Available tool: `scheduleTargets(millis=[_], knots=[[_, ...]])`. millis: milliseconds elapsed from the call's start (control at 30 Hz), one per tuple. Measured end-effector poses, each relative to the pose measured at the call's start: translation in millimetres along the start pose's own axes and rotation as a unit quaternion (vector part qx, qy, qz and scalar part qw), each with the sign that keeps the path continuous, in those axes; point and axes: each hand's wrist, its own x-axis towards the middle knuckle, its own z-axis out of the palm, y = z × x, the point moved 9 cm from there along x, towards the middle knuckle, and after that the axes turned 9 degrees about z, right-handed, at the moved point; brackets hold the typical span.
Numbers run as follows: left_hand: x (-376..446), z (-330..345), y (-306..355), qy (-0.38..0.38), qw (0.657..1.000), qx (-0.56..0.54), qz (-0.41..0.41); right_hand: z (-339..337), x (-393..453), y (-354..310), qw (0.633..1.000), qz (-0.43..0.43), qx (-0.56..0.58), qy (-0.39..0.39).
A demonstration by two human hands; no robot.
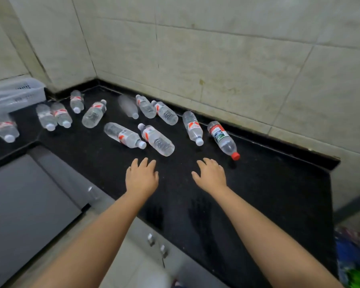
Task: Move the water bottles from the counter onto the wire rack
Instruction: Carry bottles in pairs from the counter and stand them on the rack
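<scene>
Water bottles [157, 140] of clear ribbed plastic lie scattered on glossy black counter [279, 183]; left hand [141, 176] and right hand [211, 175] hover open-palmed, empty.

Dim, flat indoor light with a greenish cast. The glossy black stone worktop [268, 183] mirrors both forearms as faint dark reflections toward 6 o'clock. One clear plastic bottle [128, 106] near 11 o'clock is smeared by motion blur. Wide-angle distortion bends the pale tiled wall [216, 48] lines, and the corners at 5 and 9 o'clock go soft.
</scene>
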Motion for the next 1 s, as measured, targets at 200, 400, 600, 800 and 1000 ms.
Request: scheduleTargets(millis=[200,400,600,800,1000], knots=[[86.1,17.3,-19.1,-0.016,1.000,-0.001,0.009,14.5,81.2,-11.2,1.000,0.005,0.013,-0.012],[157.6,38.2,-19.7,-0.033,0.997,-0.020,0.067,19.2,133.2,-12.3,1.000,0.018,0.009,0.006],[215.4,59.1,-43.3,-0.042,0.996,-0.072,0.037,31.1,163.3,-11.1,0.997,0.046,0.059,0.034],[249.7,71.8,-55.4,-0.045,0.994,-0.067,0.075,39.7,194.5,-16.9,0.992,0.111,0.051,0.039],[260.3,80.2,-58.8,-0.049,0.987,-0.084,0.130,45.3,253.9,-27.7,0.987,0.158,0.001,0.019]])
